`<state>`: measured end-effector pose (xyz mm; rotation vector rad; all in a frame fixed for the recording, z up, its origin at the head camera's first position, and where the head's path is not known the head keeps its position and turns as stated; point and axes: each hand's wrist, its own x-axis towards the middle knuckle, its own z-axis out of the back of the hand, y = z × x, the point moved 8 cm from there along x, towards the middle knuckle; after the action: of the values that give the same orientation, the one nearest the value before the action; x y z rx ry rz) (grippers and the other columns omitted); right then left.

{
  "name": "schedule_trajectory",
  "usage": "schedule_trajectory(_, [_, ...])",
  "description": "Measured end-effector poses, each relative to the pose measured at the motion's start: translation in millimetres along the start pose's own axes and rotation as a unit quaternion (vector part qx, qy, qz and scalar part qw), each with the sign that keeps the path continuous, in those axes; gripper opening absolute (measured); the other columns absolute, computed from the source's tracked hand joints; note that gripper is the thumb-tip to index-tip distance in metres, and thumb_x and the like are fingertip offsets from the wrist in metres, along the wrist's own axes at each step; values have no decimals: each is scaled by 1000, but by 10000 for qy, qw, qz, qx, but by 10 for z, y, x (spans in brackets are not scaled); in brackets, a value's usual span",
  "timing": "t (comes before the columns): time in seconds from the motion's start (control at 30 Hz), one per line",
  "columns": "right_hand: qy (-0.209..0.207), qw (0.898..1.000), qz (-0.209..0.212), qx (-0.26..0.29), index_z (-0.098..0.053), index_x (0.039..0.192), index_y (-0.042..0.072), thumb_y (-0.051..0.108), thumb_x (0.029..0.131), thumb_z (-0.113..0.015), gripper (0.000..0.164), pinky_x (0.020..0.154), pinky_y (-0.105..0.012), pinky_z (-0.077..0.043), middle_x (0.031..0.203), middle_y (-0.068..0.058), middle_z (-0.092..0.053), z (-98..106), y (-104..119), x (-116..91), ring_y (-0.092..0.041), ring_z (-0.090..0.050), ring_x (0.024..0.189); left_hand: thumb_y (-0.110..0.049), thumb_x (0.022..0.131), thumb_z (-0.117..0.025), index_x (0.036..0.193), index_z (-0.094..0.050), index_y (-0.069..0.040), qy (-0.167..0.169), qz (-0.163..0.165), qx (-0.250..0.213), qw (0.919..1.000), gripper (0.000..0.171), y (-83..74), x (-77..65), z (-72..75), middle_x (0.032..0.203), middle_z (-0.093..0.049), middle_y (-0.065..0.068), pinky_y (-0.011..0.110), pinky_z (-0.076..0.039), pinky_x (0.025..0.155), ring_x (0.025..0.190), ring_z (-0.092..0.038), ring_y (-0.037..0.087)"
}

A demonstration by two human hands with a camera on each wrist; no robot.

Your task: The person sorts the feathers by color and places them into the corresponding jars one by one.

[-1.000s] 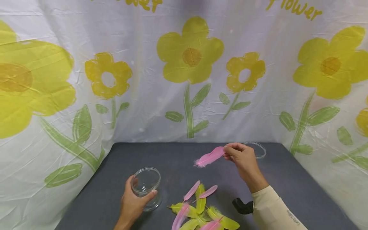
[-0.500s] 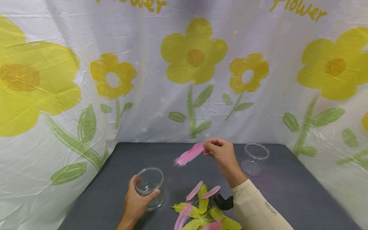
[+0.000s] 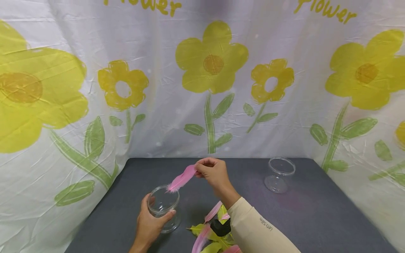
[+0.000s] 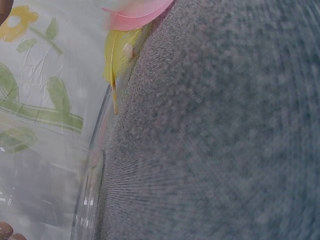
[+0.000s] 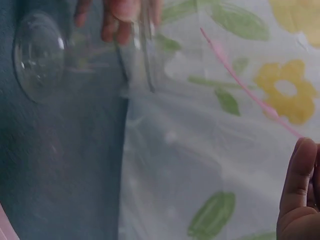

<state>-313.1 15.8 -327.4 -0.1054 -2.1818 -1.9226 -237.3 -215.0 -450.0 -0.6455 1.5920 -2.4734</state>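
My left hand (image 3: 151,221) grips a clear plastic jar (image 3: 164,203) around its side, thumb in front, on the left of the table. My right hand (image 3: 215,174) pinches a pink feather (image 3: 184,177) by one end. The feather's fluffy end overlaps the jar's rim in the head view. From the right wrist, the feather (image 5: 240,82) shows edge-on, beside the jar's rim (image 5: 149,55). A pile of yellow feathers (image 3: 197,229) and pink feathers (image 3: 201,239) lies at the front, partly hidden by my right forearm.
A second clear jar (image 3: 280,175) stands at the back right of the dark grey table (image 3: 319,207). A white curtain (image 3: 158,123) printed with yellow flowers surrounds the table. A black wrist mount (image 3: 220,227) sits below my right sleeve (image 3: 256,228).
My right hand has moved left with the pink feather, from near the second jar to the held jar's rim. The left hand keeps its grip on its jar.
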Motion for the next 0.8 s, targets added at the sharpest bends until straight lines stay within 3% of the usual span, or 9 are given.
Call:
schedule_trajectory(0.23, [259,9995,-3,-167,-69,90,-8,1,83,-71,11,63,-33,-56,76,-13,-67,-229,-191,-48,-20,-66,63,-32,61,-93,141,-33,-4,-7,19,22,10000,104,-5,-4,3,132,-49,24,55,-35,94,120,-46,39])
schedule_trajectory(0.43, [372,9974,-73,-612,-71,86,-4,0,84,-70,5,63,-36,-56,77,-14,-67,-388,-278,-154,-32,-68,69,-34,63,-92,142,-31,-3,39,4,59,10000,105,-6,2,6,132,-49,24,53,-36,93,120,-46,39])
schedule_trajectory(0.63, [408,9956,-35,-846,-71,79,5,0,83,-71,6,60,-35,-56,71,-5,-66,-484,-470,-156,-19,-66,61,-35,64,-91,142,-31,-2,68,4,130,9999,104,-4,3,2,132,-48,25,54,-36,93,120,-46,40])
schedule_trajectory(0.8, [342,9958,-6,-846,-71,79,3,0,82,-72,4,58,-31,-55,69,-4,-65,-522,-519,-165,-16,-65,60,-33,65,-90,143,-30,-2,87,-12,121,9999,102,-6,2,-3,132,-48,26,55,-36,92,119,-46,40])
